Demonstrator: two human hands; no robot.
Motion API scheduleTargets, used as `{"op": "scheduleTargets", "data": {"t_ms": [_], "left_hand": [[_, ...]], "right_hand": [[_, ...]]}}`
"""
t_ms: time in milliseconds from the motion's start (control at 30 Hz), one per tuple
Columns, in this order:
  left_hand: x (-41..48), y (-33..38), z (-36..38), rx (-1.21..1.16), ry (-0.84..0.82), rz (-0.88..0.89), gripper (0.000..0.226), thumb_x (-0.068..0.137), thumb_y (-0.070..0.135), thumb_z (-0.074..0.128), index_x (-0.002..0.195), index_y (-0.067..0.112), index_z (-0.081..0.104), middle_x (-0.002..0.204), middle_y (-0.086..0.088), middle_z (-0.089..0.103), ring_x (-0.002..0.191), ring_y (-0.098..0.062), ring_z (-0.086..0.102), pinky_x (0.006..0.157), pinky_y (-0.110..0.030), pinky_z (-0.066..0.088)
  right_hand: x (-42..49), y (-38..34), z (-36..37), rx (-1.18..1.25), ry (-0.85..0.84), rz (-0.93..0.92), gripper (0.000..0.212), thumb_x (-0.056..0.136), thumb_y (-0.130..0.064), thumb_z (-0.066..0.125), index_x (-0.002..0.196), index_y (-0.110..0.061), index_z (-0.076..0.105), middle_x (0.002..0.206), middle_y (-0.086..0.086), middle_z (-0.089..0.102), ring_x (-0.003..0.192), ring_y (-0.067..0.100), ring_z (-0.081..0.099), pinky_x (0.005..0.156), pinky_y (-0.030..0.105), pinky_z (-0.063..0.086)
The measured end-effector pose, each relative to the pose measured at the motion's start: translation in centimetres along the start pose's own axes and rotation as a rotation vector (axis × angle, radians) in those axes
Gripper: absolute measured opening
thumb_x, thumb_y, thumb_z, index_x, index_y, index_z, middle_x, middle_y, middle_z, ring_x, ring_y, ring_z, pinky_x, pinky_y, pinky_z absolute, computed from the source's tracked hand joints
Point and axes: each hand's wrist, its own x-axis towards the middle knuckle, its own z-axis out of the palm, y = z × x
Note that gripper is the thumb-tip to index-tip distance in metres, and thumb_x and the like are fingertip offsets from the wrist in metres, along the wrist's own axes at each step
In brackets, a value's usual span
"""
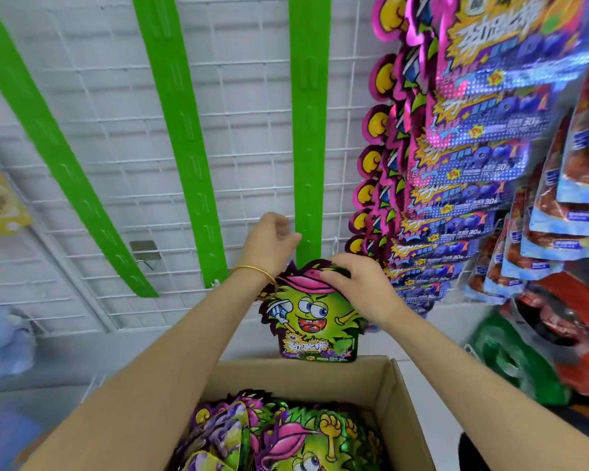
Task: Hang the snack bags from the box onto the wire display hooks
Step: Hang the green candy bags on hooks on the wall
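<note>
A green cartoon-faced snack bag hangs upright just below the bottom end of the right green hanging strip. My right hand grips the bag's top edge at the pink cap. My left hand is beside the strip's lower end, fingers curled; its thumb reaches to the strip. A gold bangle circles the left wrist. Below, the cardboard box holds several more green and purple snack bags.
Two more green strips hang bare on the white wire grid wall. To the right, a column of purple snack bags and blue-red bags hangs. A blue plush toy sits at left.
</note>
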Motion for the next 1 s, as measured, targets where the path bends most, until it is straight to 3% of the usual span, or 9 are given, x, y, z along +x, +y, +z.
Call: {"op": "scheduleTargets", "data": {"t_ms": [100, 200, 300, 400, 500, 633, 767, 900, 1000], "left_hand": [[0.8, -0.3, 1.7, -0.072, 0.044, -0.037, 0.033, 0.083, 0.013, 0.064, 0.109, -0.004, 0.052, 0.091, -0.010, 0.055, 0.083, -0.019, 0.052, 0.073, -0.021, 0.044], [0.9, -0.3, 2.2, -0.072, 0.021, -0.015, 0.027, 0.082, 0.023, 0.066, 0.095, 0.000, 0.059, 0.082, -0.012, 0.059, 0.076, -0.023, 0.054, 0.075, -0.034, 0.047], [0.7, -0.3, 2.1, 0.006, -0.022, 0.033, 0.037, 0.079, 0.039, 0.062, 0.087, 0.003, 0.065, 0.083, -0.019, 0.067, 0.076, -0.033, 0.061, 0.074, -0.043, 0.050], [0.4, -0.2, 1.9, 0.022, -0.046, 0.058, 0.031, 0.085, 0.033, 0.059, 0.088, 0.003, 0.066, 0.087, -0.023, 0.067, 0.077, -0.032, 0.061, 0.076, -0.048, 0.050], [0.4, -0.1, 1.7, 0.028, -0.049, 0.040, 0.028, 0.088, 0.030, 0.057, 0.091, 0.004, 0.066, 0.091, -0.021, 0.068, 0.078, -0.026, 0.059, 0.078, -0.043, 0.048], [0.2, 0.0, 1.4, -0.010, -0.075, 0.008, 0.023, 0.089, 0.029, 0.055, 0.097, 0.009, 0.066, 0.093, -0.015, 0.069, 0.088, -0.029, 0.063, 0.083, -0.040, 0.050], [0.0, 0.0, 1.1, -0.043, -0.086, -0.008, 0.022, 0.090, 0.027, 0.055, 0.095, 0.008, 0.065, 0.087, -0.008, 0.066, 0.083, -0.023, 0.060, 0.077, -0.031, 0.048], [-0.1, 0.0, 1.0, -0.035, -0.083, -0.033, 0.023, 0.090, 0.029, 0.055, 0.092, 0.006, 0.060, 0.075, 0.004, 0.055, 0.072, -0.011, 0.050, 0.062, -0.015, 0.040], [-0.5, -0.5, 0.9, -0.024, -0.092, -0.028, 0.033, 0.090, 0.028, 0.055, 0.109, 0.001, 0.059, 0.093, -0.002, 0.057, 0.087, -0.012, 0.052, 0.075, -0.018, 0.038]], "right_hand": [[0.5, 0.1, 0.2, -0.068, 0.024, -0.032, 0.010, 0.091, -0.027, 0.056, 0.089, -0.023, 0.064, 0.080, -0.004, 0.059, 0.079, 0.018, 0.053, 0.073, 0.040, 0.046], [1.2, 0.1, 0.3, -0.138, 0.084, -0.059, 0.020, 0.093, -0.025, 0.054, 0.104, -0.014, 0.066, 0.093, 0.006, 0.064, 0.088, 0.021, 0.055, 0.077, 0.039, 0.046], [1.7, 0.1, 0.5, -0.175, 0.145, -0.075, 0.020, 0.092, -0.022, 0.054, 0.097, -0.006, 0.064, 0.087, 0.009, 0.063, 0.084, 0.025, 0.056, 0.073, 0.040, 0.045], [2.1, 0.0, 0.7, -0.239, 0.182, -0.068, 0.021, 0.093, -0.024, 0.052, 0.087, -0.003, 0.054, 0.080, 0.010, 0.058, 0.075, 0.026, 0.052, 0.064, 0.038, 0.039], [2.2, -0.3, 1.0, -0.268, 0.200, -0.068, 0.023, 0.094, -0.024, 0.051, 0.078, -0.012, 0.041, 0.073, 0.007, 0.049, 0.068, 0.026, 0.046, 0.059, 0.034, 0.033], [2.4, -0.8, 1.3, -0.295, 0.226, -0.057, 0.022, 0.094, -0.025, 0.050, 0.085, -0.005, 0.049, 0.079, 0.014, 0.058, 0.072, 0.032, 0.052, 0.062, 0.039, 0.041], [2.5, -1.1, 1.3, -0.299, 0.235, -0.049, 0.022, 0.094, -0.025, 0.051, 0.084, -0.007, 0.047, 0.078, 0.015, 0.058, 0.068, 0.029, 0.047, 0.062, 0.039, 0.040], [2.4, -0.5, 1.8, -0.277, 0.188, -0.015, 0.026, 0.094, -0.025, 0.051, 0.077, -0.012, 0.037, 0.074, 0.010, 0.051, 0.069, 0.031, 0.049, 0.060, 0.039, 0.038], [2.2, 0.3, 2.2, -0.298, 0.140, 0.016, 0.025, 0.094, -0.025, 0.052, 0.078, -0.013, 0.036, 0.074, 0.005, 0.047, 0.070, 0.027, 0.048, 0.060, 0.036, 0.035]]}}
